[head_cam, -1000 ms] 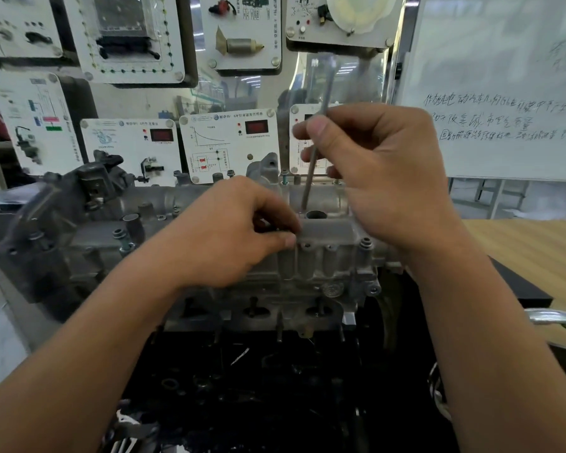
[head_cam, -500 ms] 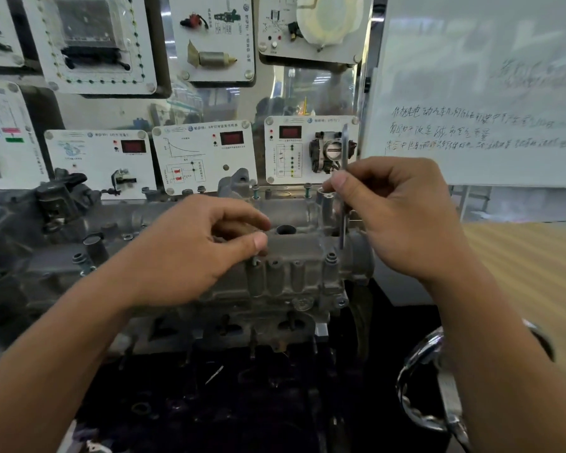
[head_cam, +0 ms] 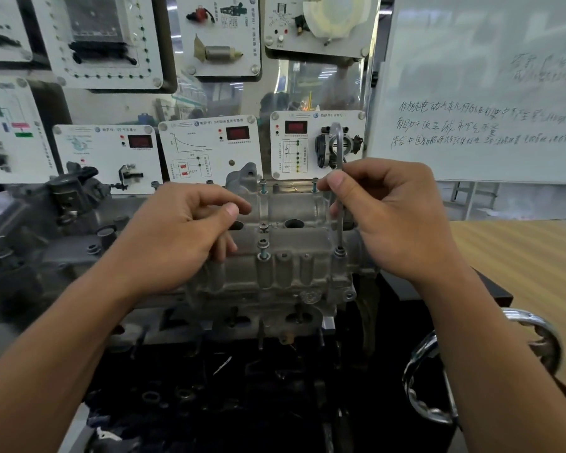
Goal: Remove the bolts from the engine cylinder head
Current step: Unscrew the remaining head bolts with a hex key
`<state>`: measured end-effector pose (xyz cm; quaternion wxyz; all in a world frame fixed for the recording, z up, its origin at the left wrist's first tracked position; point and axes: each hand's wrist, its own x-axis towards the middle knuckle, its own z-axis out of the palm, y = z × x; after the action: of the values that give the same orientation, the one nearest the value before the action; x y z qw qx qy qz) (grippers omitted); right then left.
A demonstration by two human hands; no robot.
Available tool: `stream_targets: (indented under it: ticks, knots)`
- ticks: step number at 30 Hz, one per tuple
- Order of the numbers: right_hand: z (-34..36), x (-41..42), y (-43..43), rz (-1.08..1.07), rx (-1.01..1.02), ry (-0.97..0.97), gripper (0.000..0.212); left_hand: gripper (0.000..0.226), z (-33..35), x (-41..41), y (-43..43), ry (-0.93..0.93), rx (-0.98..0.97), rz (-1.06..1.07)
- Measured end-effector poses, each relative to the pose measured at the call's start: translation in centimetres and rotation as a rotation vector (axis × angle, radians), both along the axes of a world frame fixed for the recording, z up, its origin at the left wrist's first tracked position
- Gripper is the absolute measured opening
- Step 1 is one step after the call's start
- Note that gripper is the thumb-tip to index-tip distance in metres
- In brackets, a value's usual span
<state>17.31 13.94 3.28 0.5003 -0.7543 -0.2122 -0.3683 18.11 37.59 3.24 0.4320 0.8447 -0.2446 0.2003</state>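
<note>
Item: engine cylinder head (head_cam: 285,273), grey cast metal, lying lengthwise across the centre of the view on a dark stand, between the two hands. Right hand (head_cam: 396,220): at the head's right end, thumb and forefinger closed in a pinch on the shaft of a thin bent metal key (head_cam: 340,230), the other fingers curled behind it. Key: upright, its hooked top in front of a wall panel, its lower tip seated on the front-right bolt (head_cam: 340,252) at the head's near right corner. Left hand (head_cam: 177,237): over the middle of the head, fingers curled, thumb tip and forefinger tip near each other above the casting, lower fingers touching the head's top face. Whether anything small is pinched between thumb and forefinger cannot be told. Raised bolt (head_cam: 263,247): standing part-way out of its hole on the near edge, just right of the left hand's fingers and apart from them. Second bolt (head_cam: 263,227): directly behind the raised one, sitting lower. Rear bolts (head_cam: 262,186): two, standing proud along the far edge. Round bore (head_cam: 294,223): in the top face, between the hands. Surroundings: white instrument panels (head_cam: 209,148) with red displays behind the engine; whiteboard (head_cam: 484,93) with handwriting, upper right; wooden tabletop (head_cam: 520,256), right; shiny metal ring (head_cam: 536,325), lower right.
</note>
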Motion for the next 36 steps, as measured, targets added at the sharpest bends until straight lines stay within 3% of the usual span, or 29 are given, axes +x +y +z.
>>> stream_targets:
  ticks: [2, 6, 11, 15, 17, 22, 26, 31, 36]
  knots:
    - [0.0, 0.0, 0.2, 0.006, 0.011, -0.001, 0.012, 0.021, -0.2, -0.1, -0.1, -0.027, -0.003, -0.012]
    - [-0.1, 0.2, 0.6, 0.006, 0.008, 0.002, 0.013, 0.035, -0.2, -0.5, -0.3, 0.038, 0.204, -0.121]
    - [-0.1, 0.3, 0.3, 0.003, 0.010, -0.002, 0.014, 0.017, -0.4, -0.3, -0.2, -0.052, -0.032, -0.041]
    - [-0.1, 0.4, 0.2, 0.007, 0.018, -0.001, 0.014, 0.023, -0.3, -0.3, -0.8, -0.027, 0.291, -0.038]
    - [-0.1, 0.5, 0.2, 0.006, 0.017, -0.004, 0.014, 0.015, -0.2, -0.2, -1.2, -0.054, 0.363, 0.002]
    - [-0.2, 0.4, -0.2, 0.003, 0.030, 0.002, 0.014, 0.021, -0.5, -0.5, -1.6, -0.131, 0.165, 0.070]
    - [-0.3, 0.4, -0.5, 0.006, 0.037, 0.008, 0.016, 0.026, -0.2, -0.8, -1.9, -0.085, 0.250, 0.082]
    - [-0.6, 0.4, -1.2, 0.022, -0.024, -0.002, 0.018, 0.026, 0.6, -2.0, -4.4, -0.268, 0.146, 0.081]
    - [-0.4, 0.4, -2.0, 0.136, -0.117, -0.023, 0.018, 0.018, 1.4, -1.3, -8.4, -0.022, 0.220, -0.143]
